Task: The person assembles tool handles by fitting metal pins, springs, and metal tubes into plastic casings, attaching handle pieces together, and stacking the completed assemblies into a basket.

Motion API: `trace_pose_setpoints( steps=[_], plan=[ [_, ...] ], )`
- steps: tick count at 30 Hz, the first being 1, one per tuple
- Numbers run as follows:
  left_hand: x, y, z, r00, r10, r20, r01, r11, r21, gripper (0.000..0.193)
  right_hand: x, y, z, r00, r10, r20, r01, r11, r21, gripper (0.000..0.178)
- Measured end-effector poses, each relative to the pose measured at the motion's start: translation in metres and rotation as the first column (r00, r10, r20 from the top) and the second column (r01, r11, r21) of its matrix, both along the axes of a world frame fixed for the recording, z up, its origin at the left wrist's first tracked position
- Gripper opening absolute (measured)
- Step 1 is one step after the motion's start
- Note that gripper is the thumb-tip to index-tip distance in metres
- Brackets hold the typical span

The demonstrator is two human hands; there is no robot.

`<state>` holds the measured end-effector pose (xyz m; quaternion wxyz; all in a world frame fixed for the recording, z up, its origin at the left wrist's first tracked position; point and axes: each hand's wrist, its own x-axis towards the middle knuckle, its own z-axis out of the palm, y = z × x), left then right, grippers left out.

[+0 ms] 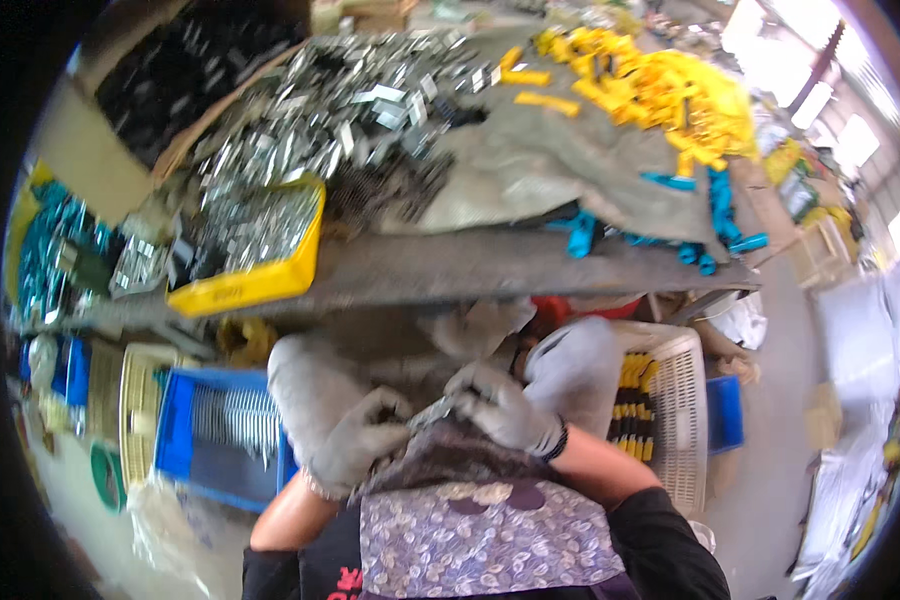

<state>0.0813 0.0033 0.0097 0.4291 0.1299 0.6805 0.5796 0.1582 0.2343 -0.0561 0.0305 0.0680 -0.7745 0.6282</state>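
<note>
Both my hands wear grey gloves and meet above my lap. A small silvery-grey metal piece (430, 413) spans the gap between them; blur hides its exact kind. At one end of it, my left hand (362, 442) is closed with curled fingers. My right hand (505, 405) pinches the other end from above. Under the hands lies a dark cloth (440, 455) over a purple patterned apron (490, 540). To the left of my legs sits a blue crate (178, 425) with a row of thin metal strips (235, 420) inside.
Ahead stands a workbench (390, 270) piled with shiny metal pieces (370, 110), yellow handles (650, 85) and teal handles (581, 235). A yellow bin (245, 293) of metal parts rests at its front edge. At right, a white basket (682, 400) contains yellow-and-black handles (632, 410).
</note>
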Motion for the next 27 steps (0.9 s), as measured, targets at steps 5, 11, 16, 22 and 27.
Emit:
trace_pose_setpoints(
  steps=[5, 11, 16, 22, 27],
  plan=[
    [-0.010, 0.010, -0.022, 1.000, -0.016, 0.014, 0.015, 0.994, 0.104, 0.020, -0.010, 0.017, 0.008, 0.998, 0.037, -0.053, -0.032, 0.996, 0.086, 0.018],
    [-0.038, 0.009, -0.031, 0.873, 0.148, 0.465, -0.234, 0.963, 0.133, 0.021, -0.106, 0.154, 0.127, 0.831, -0.536, -0.149, 0.557, 0.804, 0.207, 0.018],
    [-0.062, 0.030, -0.031, 0.884, 0.132, 0.449, -0.197, 0.975, 0.100, 0.021, -0.276, 0.318, 0.164, 0.556, -0.493, -0.670, 0.828, 0.400, 0.393, 0.026],
    [-0.069, 0.027, -0.022, 0.902, 0.076, 0.424, -0.150, 0.978, 0.146, 0.022, -0.388, 0.310, 0.139, 0.871, -0.444, -0.211, 0.155, -0.158, 0.975, 0.034],
    [-0.064, 0.003, -0.020, 0.997, 0.060, -0.044, -0.057, 0.996, 0.071, 0.015, -0.330, 0.259, 0.184, 0.787, -0.308, -0.535, 0.584, 0.092, 0.807, 0.053]
  ],
)
